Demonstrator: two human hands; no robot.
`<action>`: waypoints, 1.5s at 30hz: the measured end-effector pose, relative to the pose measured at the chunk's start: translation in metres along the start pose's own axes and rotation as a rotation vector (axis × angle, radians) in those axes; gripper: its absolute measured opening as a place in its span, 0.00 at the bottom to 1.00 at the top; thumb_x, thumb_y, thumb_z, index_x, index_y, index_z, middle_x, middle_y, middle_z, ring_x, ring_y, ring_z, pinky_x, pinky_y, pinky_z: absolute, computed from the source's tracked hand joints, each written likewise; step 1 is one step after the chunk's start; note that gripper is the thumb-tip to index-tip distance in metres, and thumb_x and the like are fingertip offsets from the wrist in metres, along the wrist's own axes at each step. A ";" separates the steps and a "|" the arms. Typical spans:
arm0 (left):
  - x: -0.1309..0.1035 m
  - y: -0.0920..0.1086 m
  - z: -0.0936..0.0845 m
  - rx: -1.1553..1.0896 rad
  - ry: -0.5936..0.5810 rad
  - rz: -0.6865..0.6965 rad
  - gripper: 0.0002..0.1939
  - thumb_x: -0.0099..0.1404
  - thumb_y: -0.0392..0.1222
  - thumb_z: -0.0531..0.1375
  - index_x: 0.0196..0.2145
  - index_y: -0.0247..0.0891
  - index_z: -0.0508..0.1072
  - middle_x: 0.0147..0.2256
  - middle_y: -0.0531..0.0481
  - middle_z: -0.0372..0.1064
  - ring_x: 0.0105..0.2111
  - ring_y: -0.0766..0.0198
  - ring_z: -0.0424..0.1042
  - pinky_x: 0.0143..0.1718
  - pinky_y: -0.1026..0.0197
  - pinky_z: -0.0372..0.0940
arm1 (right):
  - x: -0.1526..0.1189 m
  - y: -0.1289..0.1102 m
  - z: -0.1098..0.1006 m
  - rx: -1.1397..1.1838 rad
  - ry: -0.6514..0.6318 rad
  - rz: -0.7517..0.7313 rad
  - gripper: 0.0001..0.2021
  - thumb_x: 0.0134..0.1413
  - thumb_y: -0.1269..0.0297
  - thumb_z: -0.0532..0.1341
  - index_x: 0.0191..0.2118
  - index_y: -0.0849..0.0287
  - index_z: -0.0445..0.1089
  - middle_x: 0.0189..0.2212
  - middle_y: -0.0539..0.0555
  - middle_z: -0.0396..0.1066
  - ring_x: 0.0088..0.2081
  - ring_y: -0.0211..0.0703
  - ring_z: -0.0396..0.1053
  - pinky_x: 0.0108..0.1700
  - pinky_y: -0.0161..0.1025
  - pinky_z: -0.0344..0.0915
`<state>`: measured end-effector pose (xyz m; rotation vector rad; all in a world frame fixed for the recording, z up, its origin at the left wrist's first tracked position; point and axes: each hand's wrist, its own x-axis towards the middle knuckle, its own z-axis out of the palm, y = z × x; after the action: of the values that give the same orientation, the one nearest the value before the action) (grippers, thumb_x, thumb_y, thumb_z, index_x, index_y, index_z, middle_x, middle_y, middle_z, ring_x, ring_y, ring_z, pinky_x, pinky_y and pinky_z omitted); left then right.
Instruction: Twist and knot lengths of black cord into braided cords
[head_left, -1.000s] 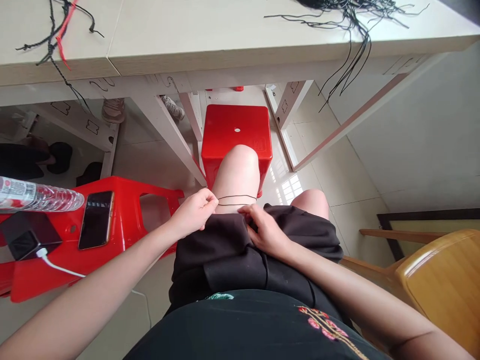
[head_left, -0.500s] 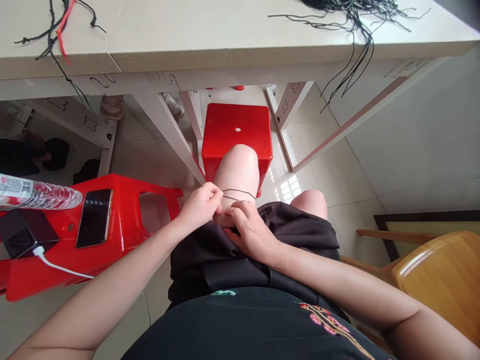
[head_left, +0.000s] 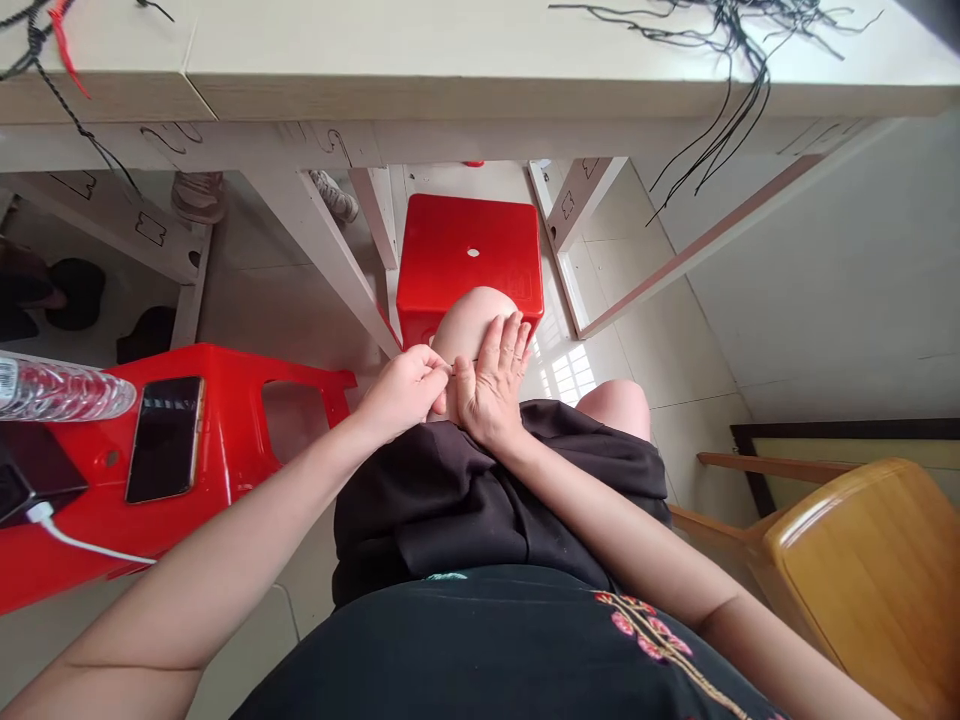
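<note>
My left hand (head_left: 407,392) is closed in a pinch at the inner side of my bare knee (head_left: 472,312), holding a thin black cord (head_left: 466,361). Only a short stretch of that cord shows, lying across the leg just above the knee. Flat over the thigh rests my right hand (head_left: 493,388), palm down with its fingers stretched out and pointing away from me. It covers most of the cord, so where the rest runs is hidden.
A red stool (head_left: 471,250) stands before my knee, under the table (head_left: 480,98). Loose black cords (head_left: 742,60) hang over its edge. At left, another red stool (head_left: 232,440) bears a phone (head_left: 165,438), a bottle (head_left: 67,390) and a black box (head_left: 34,475). A wooden chair (head_left: 870,570) is at right.
My right hand has moved forward from beside the cord and flattened over it on the thigh. The left hand keeps its pinch, slightly further forward. The view has shifted a little.
</note>
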<state>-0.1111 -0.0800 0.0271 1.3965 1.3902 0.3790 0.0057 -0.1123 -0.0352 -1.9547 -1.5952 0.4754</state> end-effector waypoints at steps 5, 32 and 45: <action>0.011 0.004 0.000 -0.047 -0.024 0.005 0.04 0.62 0.39 0.53 0.29 0.40 0.60 0.16 0.60 0.63 0.10 0.74 0.55 0.11 0.70 0.49 | 0.029 -0.004 -0.006 0.053 0.054 0.114 0.34 0.63 0.48 0.38 0.68 0.64 0.36 0.69 0.64 0.29 0.69 0.57 0.21 0.62 0.70 0.33; 0.046 0.021 -0.004 -0.162 0.068 0.025 0.03 0.58 0.36 0.55 0.26 0.38 0.63 0.16 0.59 0.64 0.10 0.76 0.52 0.11 0.69 0.47 | 0.105 -0.010 -0.027 -0.060 -0.045 0.162 0.39 0.55 0.34 0.33 0.68 0.47 0.38 0.69 0.56 0.33 0.68 0.63 0.22 0.58 0.77 0.32; 0.054 0.024 -0.008 -0.211 0.044 0.008 0.05 0.56 0.35 0.56 0.24 0.38 0.63 0.15 0.57 0.63 0.10 0.75 0.51 0.12 0.68 0.46 | 0.124 -0.008 -0.020 0.038 0.014 0.131 0.41 0.53 0.31 0.38 0.67 0.50 0.43 0.68 0.60 0.39 0.68 0.64 0.28 0.58 0.75 0.37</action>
<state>-0.0909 -0.0241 0.0254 1.2273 1.3391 0.5484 0.0392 0.0049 -0.0048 -2.0374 -1.4449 0.5384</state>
